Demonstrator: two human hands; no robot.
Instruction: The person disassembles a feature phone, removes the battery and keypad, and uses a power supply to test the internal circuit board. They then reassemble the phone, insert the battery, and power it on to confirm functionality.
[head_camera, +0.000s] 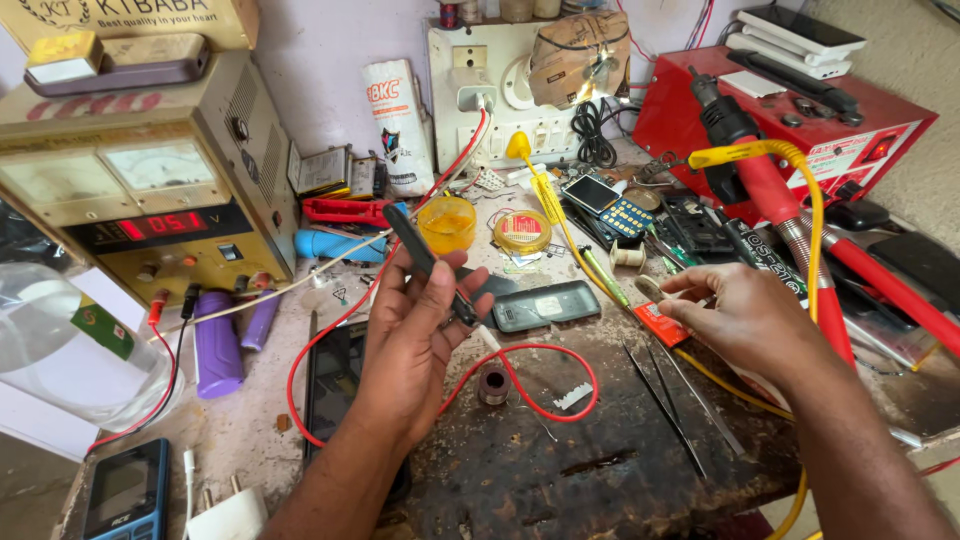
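Phone shell: slim dark strip of a phone part (432, 262), thin and kinda glossy, held edge-on and tilted, top end leaning away to the left, sitting above the middle of the bench.
Left hand: left hand (415, 330) is raised palm-up off the bench, fingers and thumb curled snug around the lower half of that dark part, so it's a closed hold on it.
Right hand: right hand (735, 315) hovers low over the right side, back of hand up, thumb and forefinger pinched narrow on something small and pale; too tiny to tell what.
Bench near: scuffed dark work mat (560, 470), two tweezers (665, 405) lying just below the right hand, a red wire (545, 385) looping around a little solder spool (492, 384).
Bench middle: dark phone back cover (546, 305) lying flat just right of the left hand, a purple cylinder (217, 345) well off to the left.
Bench far: yellow flux tin (447, 222), beige power supply (140, 180) with a lit red readout, red rework station (800, 130) at far right, white socket board (490, 90) on the wall.
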